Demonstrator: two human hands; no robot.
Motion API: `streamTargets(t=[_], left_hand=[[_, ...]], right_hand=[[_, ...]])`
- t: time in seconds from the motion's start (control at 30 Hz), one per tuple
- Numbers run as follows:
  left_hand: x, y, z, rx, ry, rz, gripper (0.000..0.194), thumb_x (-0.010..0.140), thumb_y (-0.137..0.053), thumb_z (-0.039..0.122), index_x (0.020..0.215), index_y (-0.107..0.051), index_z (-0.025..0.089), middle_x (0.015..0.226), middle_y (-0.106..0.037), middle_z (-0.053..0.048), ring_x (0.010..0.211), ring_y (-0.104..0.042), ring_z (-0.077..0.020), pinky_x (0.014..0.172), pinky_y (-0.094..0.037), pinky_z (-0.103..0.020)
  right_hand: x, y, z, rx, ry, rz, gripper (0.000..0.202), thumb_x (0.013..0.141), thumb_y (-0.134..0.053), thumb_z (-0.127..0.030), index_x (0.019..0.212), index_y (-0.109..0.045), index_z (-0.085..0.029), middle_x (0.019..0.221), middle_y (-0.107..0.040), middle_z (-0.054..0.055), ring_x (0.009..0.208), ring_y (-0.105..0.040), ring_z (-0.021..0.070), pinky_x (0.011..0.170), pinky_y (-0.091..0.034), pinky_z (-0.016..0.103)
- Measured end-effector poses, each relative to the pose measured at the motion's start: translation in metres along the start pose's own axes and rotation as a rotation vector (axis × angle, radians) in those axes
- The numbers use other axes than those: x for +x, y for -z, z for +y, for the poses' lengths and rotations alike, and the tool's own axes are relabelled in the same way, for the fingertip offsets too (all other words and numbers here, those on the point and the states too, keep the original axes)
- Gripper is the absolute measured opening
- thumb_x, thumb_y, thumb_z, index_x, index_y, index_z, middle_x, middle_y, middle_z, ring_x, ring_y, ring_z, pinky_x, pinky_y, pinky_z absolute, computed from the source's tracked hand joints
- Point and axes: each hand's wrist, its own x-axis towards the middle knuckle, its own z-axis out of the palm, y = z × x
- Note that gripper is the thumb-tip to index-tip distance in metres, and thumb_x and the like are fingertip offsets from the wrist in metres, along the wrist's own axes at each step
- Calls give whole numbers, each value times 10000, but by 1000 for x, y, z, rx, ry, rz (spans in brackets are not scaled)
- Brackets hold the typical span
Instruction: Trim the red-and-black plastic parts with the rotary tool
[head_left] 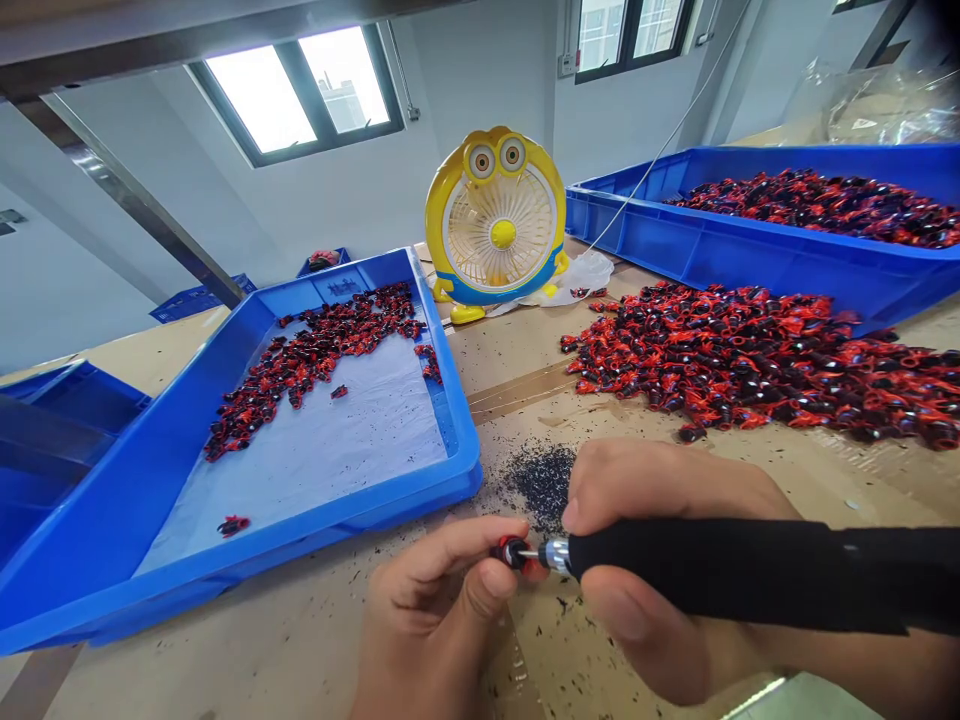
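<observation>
Between the thumb and fingers of my left hand (pixel 450 600) is a small red-and-black plastic part (pixel 510 551). My right hand (pixel 675 580) is wrapped round a thick black electric screwdriver (pixel 735 570), which lies level and points left. From its silver collar a thin bit reaches to the end of the small part, apparently touching it. Just behind the hands lies a heap of tiny dark pieces (pixel 547 485), perhaps small screws; more are scattered over the brown table (pixel 300 640).
A blue tray (pixel 465 455) at left holds many similar parts on a white liner. At right lies a large pile of parts (pixel 735 360), with a fuller blue bin (pixel 637 225) behind it. A yellow fan (pixel 502 235) stands at the back. A metal post (pixel 142 200) rises at left.
</observation>
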Motion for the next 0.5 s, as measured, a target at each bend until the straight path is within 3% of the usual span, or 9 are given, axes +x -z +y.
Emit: streamTargets(t=[0.2,0.37,0.5], left_hand=[[0,-2,2,-12,16,-35,264,803,-937,485,941,-896,264,861,-856,-47,791,-786,-168,774,-626,-213],[1,-7,7,53,-81,26,214,798,-946,470,911,-894,297,850,-854,1,773,-785,-134,760,-611,-166],[1,-7,6,64,-72,64,258,755,-967,496,887,-891,287,861,-853,1,794,-784,-143,774,-609,-176]], right_hand=[[-1,-1,-4,-15,1,16,151,994,-674,-342,917,-607,-231,654,-665,-43,550,-649,94,537,-544,220],[0,3,-4,-38,-48,-12,110,953,-679,-314,915,-611,-236,657,-626,-53,545,-615,83,487,-475,199],[1,5,-3,-27,-25,-35,111,919,-694,-291,893,-607,-228,639,-595,-71,524,-577,62,489,-459,173]])
